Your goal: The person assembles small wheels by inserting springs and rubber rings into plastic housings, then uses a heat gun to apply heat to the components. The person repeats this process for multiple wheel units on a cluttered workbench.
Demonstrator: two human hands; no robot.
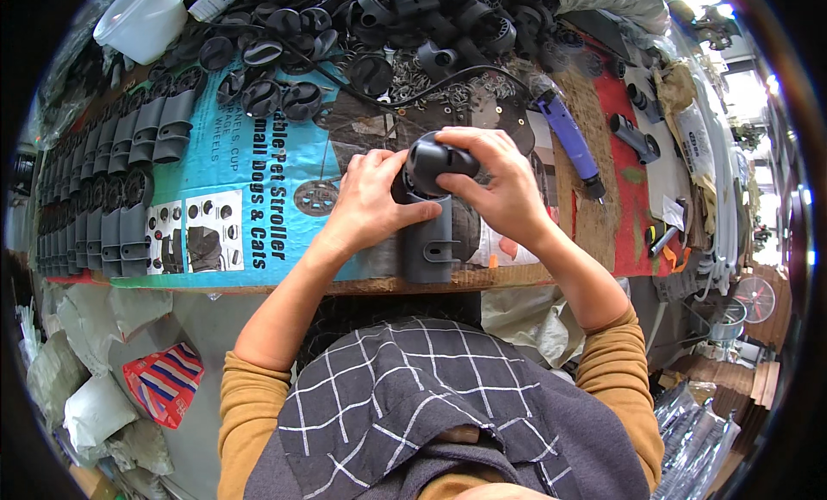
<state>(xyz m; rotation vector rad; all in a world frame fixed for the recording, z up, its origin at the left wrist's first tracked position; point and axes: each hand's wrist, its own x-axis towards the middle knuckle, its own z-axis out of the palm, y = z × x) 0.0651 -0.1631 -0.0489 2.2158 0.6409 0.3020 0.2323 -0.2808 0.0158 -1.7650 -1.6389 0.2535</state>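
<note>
Near the front edge of the table, a dark grey plastic housing (pixel 428 237) lies with its straight, slotted end toward me. My left hand (pixel 369 203) is wrapped against the left side of its round end, thumb across the body. From the right, my right hand (pixel 500 177) grips a round black plastic cap (pixel 438 162) between thumb and fingers. The cap sits tilted at the housing's round end; whether it is seated there I cannot tell. Behind my hands are loose metal fittings (pixel 448 91) and a heap of black round plastic parts (pixel 413 18).
Rows of similar grey housings (pixel 129 130) stand at the left on blue printed cardboard (pixel 319 147). A purple corded power screwdriver (pixel 568 130) lies at the right, its cable (pixel 413 99) crossing behind my hands. Farther right are another housing (pixel 633 138) and an orange-handled tool (pixel 676 254). A white tub (pixel 142 22) stands far left.
</note>
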